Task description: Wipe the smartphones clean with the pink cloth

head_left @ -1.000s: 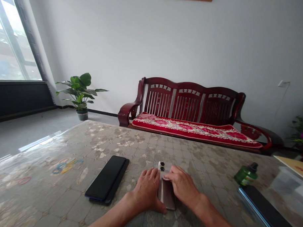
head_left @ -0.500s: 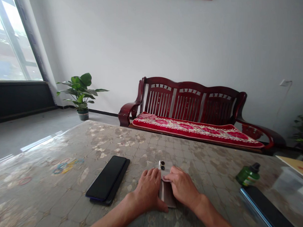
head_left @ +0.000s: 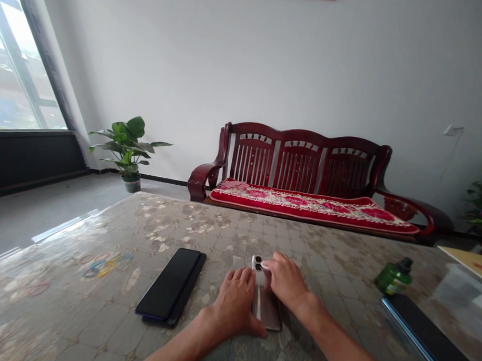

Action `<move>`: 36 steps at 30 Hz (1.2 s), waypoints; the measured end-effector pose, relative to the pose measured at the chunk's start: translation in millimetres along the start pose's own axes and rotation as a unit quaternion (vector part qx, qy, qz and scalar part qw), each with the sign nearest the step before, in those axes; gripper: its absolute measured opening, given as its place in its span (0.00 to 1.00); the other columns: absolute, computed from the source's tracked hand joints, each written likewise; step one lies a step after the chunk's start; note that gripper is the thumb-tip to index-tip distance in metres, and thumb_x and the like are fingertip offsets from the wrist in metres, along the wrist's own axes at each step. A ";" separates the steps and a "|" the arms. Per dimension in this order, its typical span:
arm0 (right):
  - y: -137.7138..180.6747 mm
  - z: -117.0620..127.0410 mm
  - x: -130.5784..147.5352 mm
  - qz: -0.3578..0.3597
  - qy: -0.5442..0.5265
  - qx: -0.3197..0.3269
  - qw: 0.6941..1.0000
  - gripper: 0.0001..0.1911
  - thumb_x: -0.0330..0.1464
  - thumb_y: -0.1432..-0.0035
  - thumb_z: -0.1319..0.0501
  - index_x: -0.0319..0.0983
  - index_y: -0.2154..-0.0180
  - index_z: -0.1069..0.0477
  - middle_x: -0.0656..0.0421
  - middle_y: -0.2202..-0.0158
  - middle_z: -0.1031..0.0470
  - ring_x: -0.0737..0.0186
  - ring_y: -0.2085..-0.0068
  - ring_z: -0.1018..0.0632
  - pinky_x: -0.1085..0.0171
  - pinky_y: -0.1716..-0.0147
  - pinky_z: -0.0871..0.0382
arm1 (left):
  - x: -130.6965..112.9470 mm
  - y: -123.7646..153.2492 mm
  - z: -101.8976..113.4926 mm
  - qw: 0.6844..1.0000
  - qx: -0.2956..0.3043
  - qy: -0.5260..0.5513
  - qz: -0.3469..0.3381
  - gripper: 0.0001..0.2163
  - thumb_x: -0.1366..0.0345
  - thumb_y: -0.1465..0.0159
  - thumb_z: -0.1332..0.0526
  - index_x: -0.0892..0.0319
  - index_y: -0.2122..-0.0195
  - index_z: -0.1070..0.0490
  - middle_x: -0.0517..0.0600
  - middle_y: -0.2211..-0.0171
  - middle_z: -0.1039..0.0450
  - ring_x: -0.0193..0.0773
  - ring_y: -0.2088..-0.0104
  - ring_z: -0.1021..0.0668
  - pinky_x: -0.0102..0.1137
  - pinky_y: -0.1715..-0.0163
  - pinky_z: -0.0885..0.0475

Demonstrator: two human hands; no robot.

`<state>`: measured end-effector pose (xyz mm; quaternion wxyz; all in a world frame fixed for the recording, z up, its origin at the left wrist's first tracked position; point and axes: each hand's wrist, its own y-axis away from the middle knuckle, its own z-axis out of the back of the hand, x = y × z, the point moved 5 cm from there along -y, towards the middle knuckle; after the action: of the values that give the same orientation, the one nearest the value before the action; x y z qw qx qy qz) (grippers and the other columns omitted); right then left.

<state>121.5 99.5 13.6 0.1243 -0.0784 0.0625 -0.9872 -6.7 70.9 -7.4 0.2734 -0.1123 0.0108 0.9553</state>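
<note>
A silver phone lies face down on the patterned table, its two camera lenses at the far end. My left hand rests flat along the phone's left edge, fingers together, holding it in place. My right hand is closed on a small pale cloth or wipe, pressed on the phone's back just below the lenses.
A black phone lies on a dark case to the left. Coloured rubber bands are scattered further left. A green bottle and another dark phone sit at the right. A wooden bench stands behind the table.
My right hand has slid forward along the phone toward the camera lenses, uncovering more of the phone's back. My left hand has stayed put.
</note>
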 end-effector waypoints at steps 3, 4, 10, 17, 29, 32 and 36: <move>-9.8 -1.5 -1.5 -0.008 0.003 -0.009 1.000 0.16 0.28 0.35 0.48 0.42 0.57 0.22 0.53 0.58 0.25 0.59 0.54 0.25 0.67 0.56 0.36 | -1.3 0.6 2.0 1.000 -0.004 0.000 -0.004 0.46 0.41 0.62 0.26 0.61 0.45 0.32 0.61 0.45 0.31 0.58 0.44 0.31 0.46 0.41 0.39; -11.7 -1.4 -1.4 -0.008 0.003 -0.013 1.000 0.15 0.28 0.35 0.48 0.42 0.57 0.22 0.53 0.58 0.25 0.59 0.55 0.26 0.67 0.56 0.36 | -1.6 0.8 2.5 1.000 -0.006 0.000 -0.006 0.46 0.41 0.62 0.26 0.61 0.45 0.32 0.61 0.45 0.31 0.58 0.44 0.31 0.46 0.41 0.39; -0.2 3.5 6.5 0.015 -0.010 0.012 1.000 0.17 0.25 0.36 0.49 0.41 0.58 0.22 0.54 0.59 0.25 0.61 0.55 0.25 0.68 0.56 0.37 | -0.9 0.9 1.5 1.000 -0.006 -0.001 -0.005 0.47 0.40 0.63 0.26 0.63 0.45 0.32 0.61 0.46 0.30 0.58 0.45 0.30 0.45 0.41 0.38; 23.0 3.7 14.0 0.041 -0.036 0.023 0.998 0.19 0.23 0.37 0.50 0.42 0.60 0.22 0.55 0.59 0.25 0.61 0.56 0.26 0.67 0.55 0.37 | -0.7 0.2 0.9 1.000 -0.005 0.001 -0.007 0.47 0.42 0.63 0.26 0.61 0.43 0.33 0.60 0.45 0.31 0.58 0.45 0.30 0.45 0.41 0.39; 6.2 3.3 4.7 0.004 -0.037 0.007 0.999 0.19 0.25 0.36 0.50 0.44 0.55 0.22 0.55 0.58 0.25 0.62 0.55 0.26 0.69 0.55 0.37 | -2.0 0.6 3.2 1.000 0.005 -0.006 0.000 0.46 0.41 0.62 0.26 0.58 0.44 0.33 0.60 0.44 0.32 0.59 0.44 0.31 0.46 0.41 0.39; 11.7 4.7 9.3 0.005 -0.046 0.012 0.999 0.19 0.24 0.36 0.50 0.44 0.56 0.22 0.55 0.59 0.25 0.62 0.56 0.25 0.68 0.56 0.37 | -2.2 0.8 2.9 1.000 0.005 -0.005 -0.001 0.47 0.41 0.63 0.26 0.60 0.44 0.33 0.61 0.44 0.32 0.59 0.44 0.31 0.45 0.41 0.39; 25.7 5.0 22.6 0.031 -0.050 0.021 0.998 0.18 0.25 0.36 0.50 0.42 0.61 0.22 0.55 0.60 0.25 0.61 0.56 0.26 0.67 0.57 0.37 | -1.7 0.4 0.6 1.000 -0.006 0.000 -0.005 0.46 0.41 0.63 0.26 0.58 0.44 0.34 0.59 0.44 0.32 0.58 0.44 0.31 0.46 0.41 0.39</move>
<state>106.8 68.5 18.0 0.1591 -0.1230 0.0377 -0.9789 -5.7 69.8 -6.4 0.2776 -0.1143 0.0044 0.9539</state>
